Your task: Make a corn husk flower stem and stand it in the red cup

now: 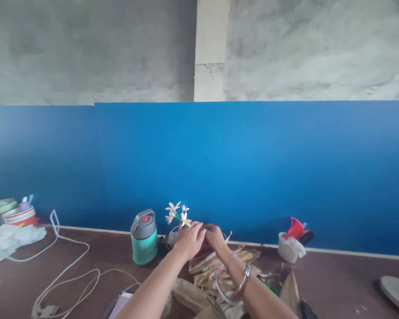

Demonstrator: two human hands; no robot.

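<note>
My left hand (190, 240) and my right hand (214, 235) meet at the back of the brown table (335, 274), close to the blue wall panel. Both have their fingers curled round something small and reddish between them, which I cannot make out. A sprig of small white flowers (177, 213) on a green stem rises just above my left hand. My right wrist wears bangles (239, 280). Beneath my forearms lies a heap of dried husk strips (206, 271).
A teal jug with a grey lid (144, 237) stands left of my hands. White cables (66, 270) trail over the left side, with tubs (19, 215) and white cloth (9, 239) beyond. A white cup holding red tools (291, 243) sits at the right.
</note>
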